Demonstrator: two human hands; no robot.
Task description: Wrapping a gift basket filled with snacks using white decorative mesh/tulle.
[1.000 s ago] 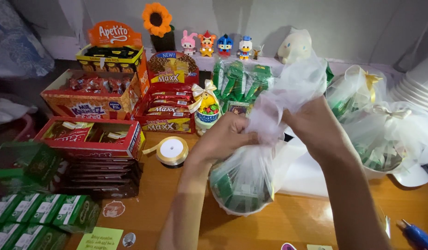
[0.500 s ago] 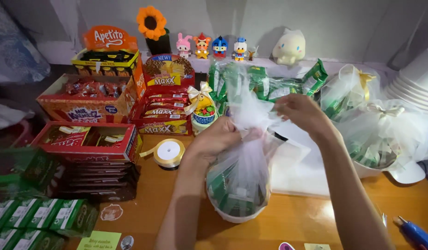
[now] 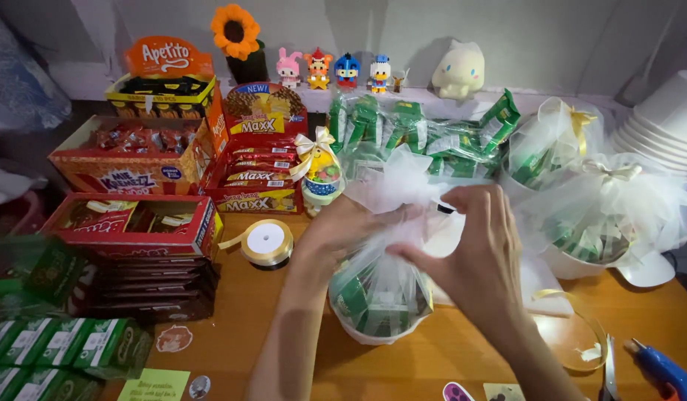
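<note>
Both hands pinching white netting (image 3: 391,197) shut above bowl (image 3: 377,327) of green packets: left hand (image 3: 343,230) at nine o'clock, right hand (image 3: 481,256) at three. Netting now gathered lower and tighter than before, neck nearly formed. Ribbon spool (image 3: 267,241) untouched at nine o'clock.

Bare wooden table (image 3: 284,319) lay open beside the ribbon roll (image 3: 267,242); snack boxes (image 3: 135,230) crowded the left, wrapped bowls (image 3: 603,223) the right.

A wooden table (image 3: 462,356) with an orange-brown top fills the foreground. Behind it runs a pale ledge (image 3: 551,100) against a plain grey-white wall (image 3: 507,30). Light falls mainly on the table; the left edge lies in shadow.
</note>
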